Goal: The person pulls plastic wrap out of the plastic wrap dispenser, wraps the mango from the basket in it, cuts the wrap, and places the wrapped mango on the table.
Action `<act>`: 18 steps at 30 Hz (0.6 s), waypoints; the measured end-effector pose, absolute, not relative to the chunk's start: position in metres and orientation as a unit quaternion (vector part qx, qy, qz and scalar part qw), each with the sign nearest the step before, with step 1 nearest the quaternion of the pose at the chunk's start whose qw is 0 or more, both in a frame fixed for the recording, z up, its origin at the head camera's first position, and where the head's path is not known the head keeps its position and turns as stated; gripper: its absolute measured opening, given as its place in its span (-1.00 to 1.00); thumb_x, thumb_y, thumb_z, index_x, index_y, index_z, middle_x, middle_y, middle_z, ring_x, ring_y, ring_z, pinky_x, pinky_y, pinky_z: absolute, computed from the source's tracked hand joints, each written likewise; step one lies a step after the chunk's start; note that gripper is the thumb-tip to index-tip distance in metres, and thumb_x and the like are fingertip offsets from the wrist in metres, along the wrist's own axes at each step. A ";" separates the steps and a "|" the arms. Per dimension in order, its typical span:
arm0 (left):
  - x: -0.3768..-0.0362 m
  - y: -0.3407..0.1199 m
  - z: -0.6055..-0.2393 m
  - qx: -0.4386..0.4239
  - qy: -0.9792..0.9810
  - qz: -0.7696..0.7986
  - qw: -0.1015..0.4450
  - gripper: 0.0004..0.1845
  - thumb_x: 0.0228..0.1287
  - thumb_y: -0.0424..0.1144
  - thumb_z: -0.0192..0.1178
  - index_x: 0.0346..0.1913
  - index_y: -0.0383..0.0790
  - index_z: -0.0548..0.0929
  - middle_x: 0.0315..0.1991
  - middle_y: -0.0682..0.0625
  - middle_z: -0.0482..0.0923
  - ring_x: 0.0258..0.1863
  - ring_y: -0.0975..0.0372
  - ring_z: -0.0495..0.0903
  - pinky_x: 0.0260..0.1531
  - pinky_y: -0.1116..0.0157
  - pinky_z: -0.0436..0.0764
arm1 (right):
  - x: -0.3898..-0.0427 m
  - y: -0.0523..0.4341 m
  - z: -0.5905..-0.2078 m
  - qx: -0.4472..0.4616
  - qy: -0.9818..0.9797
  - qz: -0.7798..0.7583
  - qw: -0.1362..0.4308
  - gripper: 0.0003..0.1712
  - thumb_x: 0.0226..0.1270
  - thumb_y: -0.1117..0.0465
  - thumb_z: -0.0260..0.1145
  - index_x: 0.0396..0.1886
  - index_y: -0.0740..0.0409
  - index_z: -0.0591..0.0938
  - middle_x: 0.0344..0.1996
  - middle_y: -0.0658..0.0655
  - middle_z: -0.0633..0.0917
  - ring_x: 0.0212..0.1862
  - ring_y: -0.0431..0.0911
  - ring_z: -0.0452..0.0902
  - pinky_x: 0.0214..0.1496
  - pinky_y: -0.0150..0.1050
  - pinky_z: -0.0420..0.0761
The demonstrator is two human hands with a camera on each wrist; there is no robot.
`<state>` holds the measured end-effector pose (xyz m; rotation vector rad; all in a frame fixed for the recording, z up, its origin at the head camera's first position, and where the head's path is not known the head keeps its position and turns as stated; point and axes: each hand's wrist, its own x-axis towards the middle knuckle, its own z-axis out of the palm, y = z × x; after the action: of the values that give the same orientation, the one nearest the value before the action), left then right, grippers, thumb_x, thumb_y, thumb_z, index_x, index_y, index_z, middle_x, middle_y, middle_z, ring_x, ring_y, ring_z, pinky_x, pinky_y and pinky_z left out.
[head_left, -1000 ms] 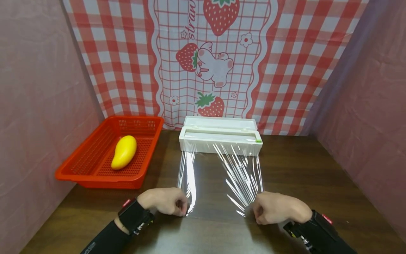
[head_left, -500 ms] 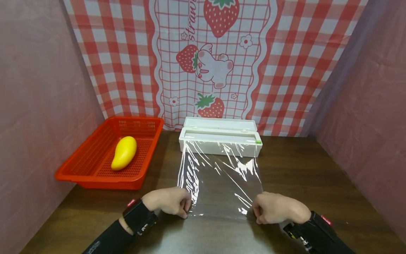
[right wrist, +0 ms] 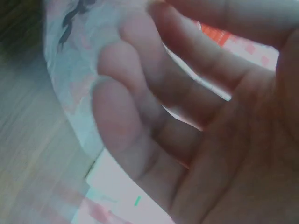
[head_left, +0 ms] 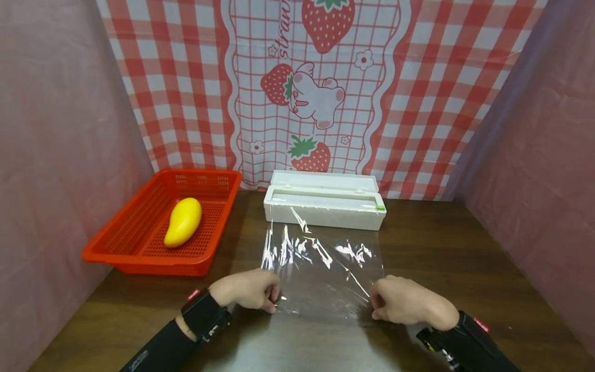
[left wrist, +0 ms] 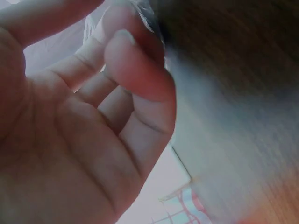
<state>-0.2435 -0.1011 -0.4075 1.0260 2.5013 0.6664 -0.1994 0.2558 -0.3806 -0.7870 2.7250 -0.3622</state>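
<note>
Between the two hands, near the front of the counter (head_left: 465, 248): a clear sheet of cling film (head_left: 321, 274), wrinkled and glinting, lying flat on the dark wood. Hard to trace at its edges, visible mostly by white highlights; far edge just short of the white dispenser box (head_left: 324, 206), whether attached to the roll or cut free impossible to tell.

Left hand (head_left: 246, 290) at the near left corner of the film, fingers (left wrist: 135, 70) curled in, thumb and fingertips together on the corner, apparently pinching it. Right hand (head_left: 403, 307) at the near right corner, fingers (right wrist: 121, 126) likewise curled, knuckles up; actual contact with the film hidden under the hand from the head view.

Left wrist view: only blurred palm and bent fingers filling most of the frame, a wisp of film (left wrist: 145, 14) at the fingertips at top, counter grain beyond. Right wrist view: palm and loosely bent fingers, pale film (right wrist: 74, 70) behind them, no sharp detail; pinch itself not made out. Grip shown close up by the wrist views alone, whole sheet and surroundings by the head view alone.

Farther out, both wrists in black bands and black sleeves, forearms cut off by the lower frame edge. Behind the film, the dispenser box with lid open, a small green tab at its right end. Left of that, a red plastic basket (head_left: 139, 253) holding a yellow mango (head_left: 183, 222). Beyond, a red-checked strawberry cloth (head_left: 418, 103) as backdrop, pink fabric at both sides.
</note>
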 end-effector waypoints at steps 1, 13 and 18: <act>-0.243 -0.101 -0.407 0.359 0.885 0.233 0.181 -0.72 0.07 -0.32 0.54 -0.44 -0.10 0.55 -0.61 0.17 0.46 -0.59 0.38 0.43 -0.49 0.38 0.46 | -0.200 0.254 -0.381 -0.275 0.943 -0.131 0.131 -0.67 0.19 0.15 0.52 -0.58 -0.19 0.51 -0.63 -0.23 0.47 -0.54 -0.31 0.37 -0.48 -0.29 0.40; -0.239 -0.101 -0.406 0.339 0.887 0.237 0.203 -0.72 0.05 -0.31 0.55 -0.44 -0.09 0.56 -0.62 0.16 0.46 -0.62 0.38 0.44 -0.52 0.39 0.46 | -0.204 0.237 -0.389 -0.312 0.929 -0.143 0.135 -0.69 0.12 0.14 0.59 -0.47 -0.13 0.54 -0.54 -0.22 0.45 -0.45 -0.31 0.35 -0.44 -0.31 0.40; -0.240 -0.101 -0.407 0.342 0.885 0.241 0.205 -0.72 0.07 -0.31 0.54 -0.42 -0.07 0.56 -0.61 0.16 0.48 -0.60 0.37 0.45 -0.49 0.39 0.47 | -0.204 0.239 -0.392 -0.300 0.931 -0.146 0.151 -0.68 0.11 0.13 0.60 -0.48 -0.13 0.54 -0.56 -0.21 0.45 -0.49 -0.31 0.35 -0.47 -0.31 0.39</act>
<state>-0.2400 -0.1009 -0.4067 0.9530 2.4675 0.6729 -0.2039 0.2387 -0.3919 -0.8621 2.6726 -0.4203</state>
